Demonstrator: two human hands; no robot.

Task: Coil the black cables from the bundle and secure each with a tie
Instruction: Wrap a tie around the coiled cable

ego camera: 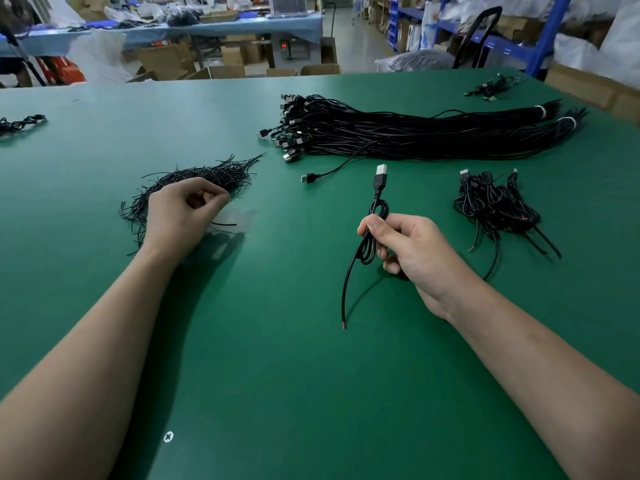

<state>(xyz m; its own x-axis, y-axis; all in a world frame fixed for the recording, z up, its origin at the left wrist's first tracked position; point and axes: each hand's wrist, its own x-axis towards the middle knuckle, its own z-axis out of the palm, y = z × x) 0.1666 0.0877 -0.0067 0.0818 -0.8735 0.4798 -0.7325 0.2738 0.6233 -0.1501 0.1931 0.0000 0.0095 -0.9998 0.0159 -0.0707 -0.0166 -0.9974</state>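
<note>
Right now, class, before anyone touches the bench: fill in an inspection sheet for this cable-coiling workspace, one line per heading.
Surface: green table, one screw head near the front.
Job's things: long cable bundle, white bands at its right end; pile of ties; heap of coiled cables at right.
Clutter: small cable clusters at far left and far right.
Hands: left hand pinches at the pile of ties; right hand grips a coiled cable, plug up, no tie seen.
Cables: one loose cable strays from the bundle; held cable's tail hangs down.
Surroundings: blue shelving, cardboard boxes, another table behind.
</note>
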